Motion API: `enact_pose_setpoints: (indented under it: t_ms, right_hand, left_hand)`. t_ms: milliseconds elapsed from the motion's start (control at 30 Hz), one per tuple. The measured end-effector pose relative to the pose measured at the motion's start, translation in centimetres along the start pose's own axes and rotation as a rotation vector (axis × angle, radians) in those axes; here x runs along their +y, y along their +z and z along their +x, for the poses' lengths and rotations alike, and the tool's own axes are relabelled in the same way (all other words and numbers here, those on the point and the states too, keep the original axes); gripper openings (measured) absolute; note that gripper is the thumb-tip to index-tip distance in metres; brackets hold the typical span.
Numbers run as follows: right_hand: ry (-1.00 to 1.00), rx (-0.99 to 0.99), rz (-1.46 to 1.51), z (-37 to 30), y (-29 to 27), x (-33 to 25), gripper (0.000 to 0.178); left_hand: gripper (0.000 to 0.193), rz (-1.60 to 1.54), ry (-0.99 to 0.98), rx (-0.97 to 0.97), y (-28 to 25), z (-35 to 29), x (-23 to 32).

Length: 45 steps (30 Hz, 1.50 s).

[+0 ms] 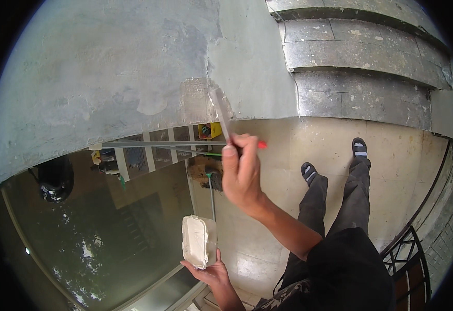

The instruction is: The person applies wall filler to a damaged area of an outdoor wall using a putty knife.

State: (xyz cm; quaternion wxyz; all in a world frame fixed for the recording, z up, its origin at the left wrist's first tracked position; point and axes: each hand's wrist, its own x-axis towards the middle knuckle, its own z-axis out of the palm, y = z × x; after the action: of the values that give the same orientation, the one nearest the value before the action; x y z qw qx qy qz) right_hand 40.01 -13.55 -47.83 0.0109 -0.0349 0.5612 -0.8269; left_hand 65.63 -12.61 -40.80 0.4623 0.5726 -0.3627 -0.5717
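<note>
My right hand (243, 173) is closed around a putty knife with a red-tipped handle. The knife's blade (219, 110), slightly blurred, lies against a damp-looking beige patch of filler (194, 99) on the grey wall (117, 62). Lower down, my left hand (217, 273) supports a translucent plastic tub (212, 238) from beneath and the side. Creamy white filler (196, 241) coats the inside of this tub. Its underside and some of my left fingers are hidden behind it.
Tiled stone steps (361, 93) rise at the upper right. Below the wall are a large dark glass pane (148, 223), a long pole (159, 144), a broom (211, 181) and a yellow container (209, 130). A black metal railing (410, 249) stands at the lower right.
</note>
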Motion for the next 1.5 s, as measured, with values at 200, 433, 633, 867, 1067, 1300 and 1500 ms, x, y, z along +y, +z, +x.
enact_pose_setpoints:
  t_ms: [200, 433, 633, 867, 1067, 1300, 1500]
  right_hand:
    - [0.258, 0.007, -0.047, 0.4, -0.9, 3.2, 0.024]
    - [-0.011, -0.085, -0.111, -0.3, 0.6, 0.5, 0.024]
    - [0.105, -0.004, 0.140, -0.6, -1.2, 2.1, 0.025]
    - [0.391, 0.121, 0.728, 0.2, -2.7, 8.0, 0.028]
    - [0.396, 0.047, 0.717, -0.5, -1.7, 8.1, 0.027]
    - [0.314, 0.012, 0.629, -0.7, -1.0, 7.3, 0.025]
    - [0.176, -0.017, 0.017, -0.2, -0.4, 3.7, 0.024]
  left_hand:
    - [0.064, 0.000, -0.007, 0.026, 1.0, -1.0, 0.3]
    - [0.065, 0.011, 0.006, -0.042, 0.2, -1.1, 1.0]
    - [0.068, 0.044, 0.014, -0.053, 0.3, -1.0, 0.9]
    - [0.067, -0.006, -0.025, -0.089, 0.0, -0.8, 0.7]
    - [0.068, 0.017, -0.020, -0.068, -0.3, -0.7, 1.1]
    - [0.069, -0.022, 0.007, 0.010, 0.9, -0.9, 1.2]
    - [0.068, -0.025, 0.009, -0.045, -0.3, -0.3, 1.5]
